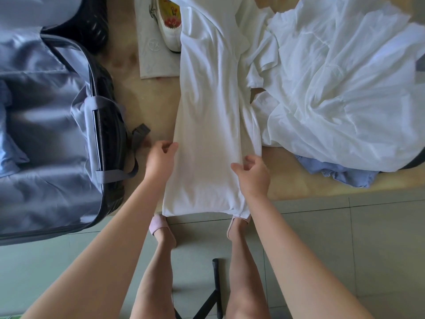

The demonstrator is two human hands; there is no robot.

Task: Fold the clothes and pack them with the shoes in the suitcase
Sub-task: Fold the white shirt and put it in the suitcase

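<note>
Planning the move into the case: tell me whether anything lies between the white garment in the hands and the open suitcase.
Nothing visible blocks it. The left hand and right hand hold the white garment; between it and the suitcase lies only a grey strap, flat on the surface.

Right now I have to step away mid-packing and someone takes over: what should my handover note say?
Left-hand grip pinches the left edge of the white garment; right-hand grip pinches its right edge.
It lies folded narrow lengthwise on the table, hem over the edge.
Suitcase open at left, no clothes seen inside.
Shoe at the far side; white pile and blue garment at right.
To do: finish folding, fold the rest, pack all.
</note>
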